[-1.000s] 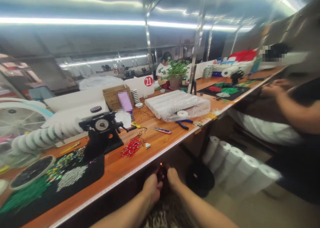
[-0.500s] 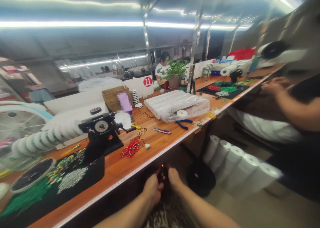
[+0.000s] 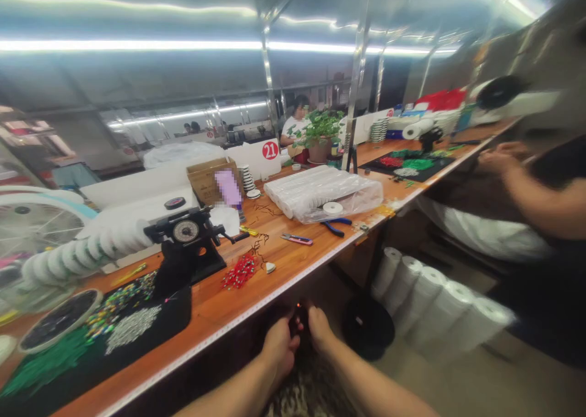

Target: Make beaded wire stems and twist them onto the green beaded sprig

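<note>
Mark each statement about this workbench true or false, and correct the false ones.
1. A small orange glow shows between the left hand and the right hand. True.
2. Both hands rest on the tabletop. False: they are below the front edge of the workbench.
3. The blue-handled pliers lie on the workbench. True.
4. The red pile lies on the black mat. False: the red pile is on the bare wood.
5. The potted plant stands beyond the wrapped white rolls. True.
</note>
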{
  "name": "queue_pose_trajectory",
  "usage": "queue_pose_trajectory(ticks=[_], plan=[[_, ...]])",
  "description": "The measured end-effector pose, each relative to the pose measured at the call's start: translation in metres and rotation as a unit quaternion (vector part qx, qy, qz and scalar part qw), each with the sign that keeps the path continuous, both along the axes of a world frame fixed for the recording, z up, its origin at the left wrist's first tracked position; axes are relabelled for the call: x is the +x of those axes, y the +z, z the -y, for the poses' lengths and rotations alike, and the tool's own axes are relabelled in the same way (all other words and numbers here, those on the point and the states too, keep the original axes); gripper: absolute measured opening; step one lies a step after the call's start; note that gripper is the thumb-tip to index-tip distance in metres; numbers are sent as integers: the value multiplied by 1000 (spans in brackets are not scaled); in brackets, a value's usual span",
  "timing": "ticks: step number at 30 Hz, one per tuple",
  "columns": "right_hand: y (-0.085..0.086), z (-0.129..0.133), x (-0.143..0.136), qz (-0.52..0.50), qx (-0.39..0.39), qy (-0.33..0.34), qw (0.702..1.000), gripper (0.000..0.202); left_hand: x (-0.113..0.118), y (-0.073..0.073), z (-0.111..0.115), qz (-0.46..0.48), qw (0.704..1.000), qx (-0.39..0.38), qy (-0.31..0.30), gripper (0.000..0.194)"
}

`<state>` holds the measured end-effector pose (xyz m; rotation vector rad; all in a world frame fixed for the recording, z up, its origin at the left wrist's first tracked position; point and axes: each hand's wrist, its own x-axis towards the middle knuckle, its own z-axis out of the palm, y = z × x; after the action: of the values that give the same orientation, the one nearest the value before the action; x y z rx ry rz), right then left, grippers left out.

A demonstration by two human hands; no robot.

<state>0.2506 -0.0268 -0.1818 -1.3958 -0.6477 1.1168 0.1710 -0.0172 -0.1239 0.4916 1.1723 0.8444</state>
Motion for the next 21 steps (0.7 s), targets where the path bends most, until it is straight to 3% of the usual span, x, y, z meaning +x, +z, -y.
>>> queue_pose_trajectory(ticks=[9,16,21], plan=[[3,2,-1,-55,14,-9,998,54,0,-2,0,-2,1000,2,-6,15],[-4,4,0,-72,18,-9,997,55,-1,-2,3,3,1000,5,-24,14],[-4,11,2,-98,35,-4,995,61,-3,1,6,18,997,10,-71,19]])
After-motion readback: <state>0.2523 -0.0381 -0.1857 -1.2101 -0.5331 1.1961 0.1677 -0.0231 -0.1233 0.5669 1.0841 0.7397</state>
